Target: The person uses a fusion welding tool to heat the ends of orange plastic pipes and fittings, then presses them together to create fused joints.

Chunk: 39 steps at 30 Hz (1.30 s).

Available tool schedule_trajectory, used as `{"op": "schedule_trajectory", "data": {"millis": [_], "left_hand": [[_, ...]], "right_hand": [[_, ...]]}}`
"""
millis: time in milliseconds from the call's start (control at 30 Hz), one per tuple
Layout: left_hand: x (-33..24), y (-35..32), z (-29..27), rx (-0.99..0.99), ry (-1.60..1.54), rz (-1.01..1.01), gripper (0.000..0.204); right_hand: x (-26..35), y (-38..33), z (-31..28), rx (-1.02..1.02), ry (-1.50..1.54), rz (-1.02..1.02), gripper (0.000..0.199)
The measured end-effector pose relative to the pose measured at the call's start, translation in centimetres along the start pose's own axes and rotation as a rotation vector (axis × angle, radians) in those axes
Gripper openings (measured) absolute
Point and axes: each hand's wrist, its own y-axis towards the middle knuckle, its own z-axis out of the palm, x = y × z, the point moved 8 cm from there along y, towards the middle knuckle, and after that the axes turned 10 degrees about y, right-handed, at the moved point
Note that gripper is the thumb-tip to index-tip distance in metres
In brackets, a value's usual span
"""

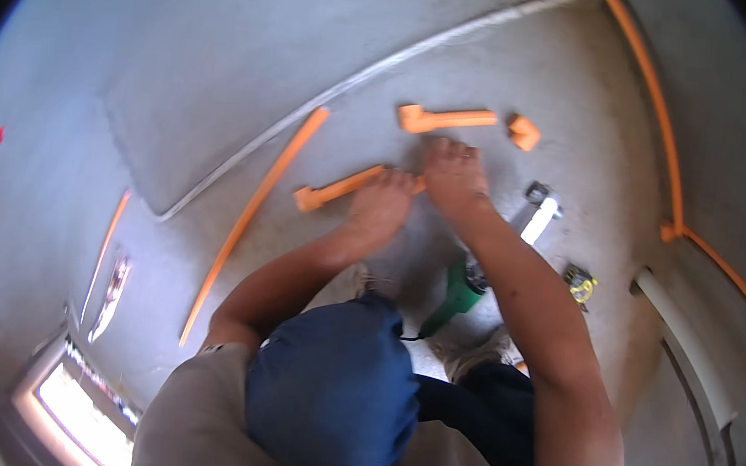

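Observation:
Over the floor, my left hand point(383, 205) is closed round an orange pipe point(353, 185) that has an elbow fitting at its left end. My right hand point(455, 173) is closed at the right end of the same pipe, which shows briefly between the hands; what lies under its fingers is hidden. Just beyond the hands lies a second orange pipe with an elbow point(448, 122). To its right is a loose orange elbow fitting point(523, 132). Partly behind my right forearm rests a corded power tool with a green handle point(458, 296).
A long orange pipe point(258, 211) lies to the left. At the right stand a yellow-and-black tape measure point(581, 284) and a pale pipe point(687, 342). Another orange pipe run point(655, 99) follows the far right side. A pale strip point(412, 49) crosses the back.

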Motion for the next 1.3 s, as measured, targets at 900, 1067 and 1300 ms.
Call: {"op": "schedule_trajectory", "data": {"millis": [900, 1067, 1300], "left_hand": [[-15.6, 1.0, -21.5, 0.426, -1.194, 0.39, 0.033], [-15.5, 4.5, -21.9, 0.313, -0.603, 0.481, 0.032], [-10.3, 9.2, -13.2, 0.241, -0.207, 0.393, 0.024]], "right_hand": [[-12.8, -23.2, -13.8, -0.239, 1.502, -0.005, 0.035], [-16.7, -24.9, -12.8, -0.508, 1.433, -0.205, 0.029], [-22.3, -23.6, -0.8, -0.304, 1.56, 0.267, 0.028]]}}
